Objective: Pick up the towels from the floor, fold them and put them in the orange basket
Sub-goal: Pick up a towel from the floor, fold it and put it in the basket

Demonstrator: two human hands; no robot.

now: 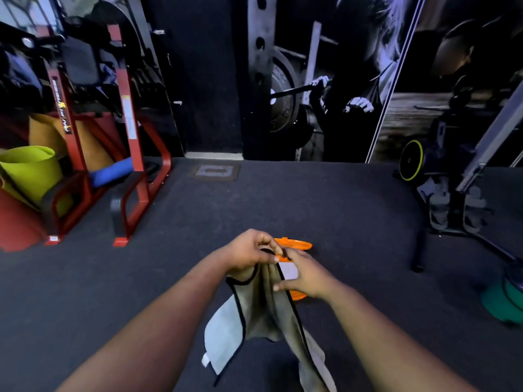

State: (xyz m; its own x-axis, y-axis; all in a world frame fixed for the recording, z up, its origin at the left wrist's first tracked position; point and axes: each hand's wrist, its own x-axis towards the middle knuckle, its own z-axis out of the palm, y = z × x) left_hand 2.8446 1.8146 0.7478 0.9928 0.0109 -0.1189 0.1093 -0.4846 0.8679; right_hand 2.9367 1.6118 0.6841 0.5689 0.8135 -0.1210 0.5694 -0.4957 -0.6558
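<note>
Head view: left hand [249, 250] pinches the grey towel [266, 306] by its top edge, just before the orange basket [297, 246]; right hand [304, 274] pinches its side hem. Recommend matching corners squarely before creasing.

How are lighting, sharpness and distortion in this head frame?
Head view: dim gym lighting, yet the grey black-edged towel and orange basket read clearly; left hand and right hand slightly soft; wide-angle bending curves the red steel rack at the edge.
</note>
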